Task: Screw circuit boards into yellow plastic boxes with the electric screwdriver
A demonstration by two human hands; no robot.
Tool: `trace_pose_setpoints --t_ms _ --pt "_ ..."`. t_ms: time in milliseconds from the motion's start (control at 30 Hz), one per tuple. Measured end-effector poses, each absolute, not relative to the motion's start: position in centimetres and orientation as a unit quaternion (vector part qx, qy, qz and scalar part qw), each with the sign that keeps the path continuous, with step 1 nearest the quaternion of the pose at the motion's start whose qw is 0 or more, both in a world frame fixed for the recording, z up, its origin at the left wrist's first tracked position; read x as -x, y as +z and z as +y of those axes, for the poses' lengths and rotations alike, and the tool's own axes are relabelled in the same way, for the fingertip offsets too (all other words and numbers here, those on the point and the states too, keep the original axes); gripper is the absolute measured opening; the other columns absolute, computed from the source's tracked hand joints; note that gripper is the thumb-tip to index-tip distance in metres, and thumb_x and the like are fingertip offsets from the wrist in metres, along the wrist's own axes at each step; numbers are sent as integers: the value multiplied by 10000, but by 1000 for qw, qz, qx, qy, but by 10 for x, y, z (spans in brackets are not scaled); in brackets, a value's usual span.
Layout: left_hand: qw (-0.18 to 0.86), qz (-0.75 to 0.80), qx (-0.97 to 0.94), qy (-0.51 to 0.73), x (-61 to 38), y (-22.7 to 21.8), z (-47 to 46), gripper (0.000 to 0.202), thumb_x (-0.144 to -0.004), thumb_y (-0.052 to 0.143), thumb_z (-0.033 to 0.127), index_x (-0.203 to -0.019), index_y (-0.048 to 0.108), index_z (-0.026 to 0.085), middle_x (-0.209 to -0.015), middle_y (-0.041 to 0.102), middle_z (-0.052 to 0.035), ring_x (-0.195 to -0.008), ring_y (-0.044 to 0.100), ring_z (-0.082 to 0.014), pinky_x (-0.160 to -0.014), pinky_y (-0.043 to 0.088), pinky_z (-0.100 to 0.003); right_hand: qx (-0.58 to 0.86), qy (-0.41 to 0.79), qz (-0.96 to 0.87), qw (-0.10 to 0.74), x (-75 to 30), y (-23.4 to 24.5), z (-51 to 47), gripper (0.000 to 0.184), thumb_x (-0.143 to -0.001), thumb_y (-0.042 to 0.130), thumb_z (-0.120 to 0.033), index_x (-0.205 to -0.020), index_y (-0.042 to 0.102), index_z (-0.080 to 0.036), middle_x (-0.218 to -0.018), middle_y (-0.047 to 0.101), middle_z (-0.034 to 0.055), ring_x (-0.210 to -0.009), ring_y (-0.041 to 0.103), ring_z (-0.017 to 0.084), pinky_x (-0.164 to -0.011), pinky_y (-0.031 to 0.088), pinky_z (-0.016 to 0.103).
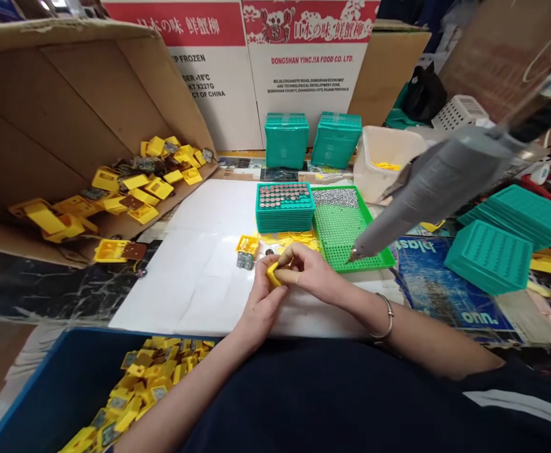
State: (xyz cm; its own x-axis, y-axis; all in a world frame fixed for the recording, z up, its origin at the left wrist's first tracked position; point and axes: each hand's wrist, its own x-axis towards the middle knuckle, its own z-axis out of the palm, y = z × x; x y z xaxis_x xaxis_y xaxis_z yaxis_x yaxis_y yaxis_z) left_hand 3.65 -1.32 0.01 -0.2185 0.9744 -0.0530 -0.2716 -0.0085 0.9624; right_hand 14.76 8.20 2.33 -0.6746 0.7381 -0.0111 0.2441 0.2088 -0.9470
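My left hand (pixel 263 299) is closed around a small yellow plastic case (pixel 273 275), held just above the white work surface. The fingers of my right hand (pixel 306 270) pinch at the same case from the other side, hiding part of it. Just beyond my hands lies another yellow case (pixel 247 244) with a grey part (pixel 245 260) at its front. A small dark round piece (pixel 269 251) rests close to my left fingertips. Behind it stands a stack of teal trays (pixel 284 211), the top one holding rows of copper-coloured discs.
A green perforated tray (pixel 381 259) holds small silvery pieces, with a grey-wrapped tool (pixel 438 179) hanging over it. At left, a cardboard box (pixel 67 82) contains yellow cases. A blue bin (pixel 43 393) of yellow cases sits below. More teal trays (pixel 490 258) are at right.
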Motion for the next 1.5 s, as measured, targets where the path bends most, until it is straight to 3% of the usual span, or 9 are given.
trace_pose_setpoints --t_ms 133,267,367,533,700,800,933,1267,1500 --pt "597 427 -316 601 -6 3 -8 382 -805 601 175 -1163 497 254 -1169 593 -22 -1155 547 -207 -1029 407 -381 336 523 -738 262 -135 27 82 161 -756 701 -294 -787 588 -184 -748 590 -29 -645 500 93 -594 402 240" --pt "668 419 -236 567 16 16 1 224 -846 584 284 -1045 536 193 -1027 656 -66 -925 669 -225 -816 534 -392 378 193 -830 361 -128 56 107 182 -928 506 -286 -959 658 -191 -937 654 56 -862 578 158 -781 433 305" --pt "691 434 -234 528 24 22 2 199 -833 594 275 -995 540 171 -941 675 -72 -825 690 -223 -709 548 -359 461 20 -849 255 -121 74 141 255 -947 445 -237 -1032 675 -167 -994 658 111 -928 579 218 -795 414 347" --pt "682 420 -238 550 24 17 -5 202 -838 600 277 -1011 547 188 -989 654 -51 -893 680 -211 -774 548 -363 513 -21 -851 106 -110 76 183 226 -904 504 -236 -919 698 -121 -952 676 148 -869 595 254 -741 411 370" --pt "645 406 -240 602 11 11 -16 297 -797 621 217 -1073 511 214 -1067 614 -34 -1006 647 -208 -903 505 -379 489 14 -851 192 -113 82 172 179 -879 502 -177 -916 672 -135 -980 680 122 -903 596 228 -777 420 352" --pt "612 409 -237 634 2 8 -19 429 -758 628 163 -1143 457 239 -1141 572 -29 -1076 608 -203 -981 467 -399 379 195 -864 268 -119 81 135 148 -887 530 -232 -849 653 -159 -874 684 51 -808 593 157 -722 431 284" --pt "570 415 -274 654 -7 2 -22 513 -793 623 184 -1239 388 277 -1271 516 -37 -1165 533 -187 -1042 415 -390 260 388 -854 231 -128 60 83 122 -876 563 -235 -838 656 -165 -802 669 0 -731 582 101 -680 427 227" --pt "440 530 -402 604 -20 -2 -34 394 -847 601 216 -1207 441 227 -1197 496 -58 -1152 482 -215 -1032 354 -339 282 277 -889 230 -135 25 56 140 -899 523 -241 -802 588 -163 -796 609 36 -762 529 139 -725 398 280" --pt "532 496 -394 562 -2 -6 -41 312 -855 576 230 -1163 524 236 -1062 605 -27 -988 573 -195 -920 437 -328 331 536 -761 156 -136 13 73 339 -743 714 -455 -796 512 -188 -632 509 -66 -563 469 84 -532 359 212"
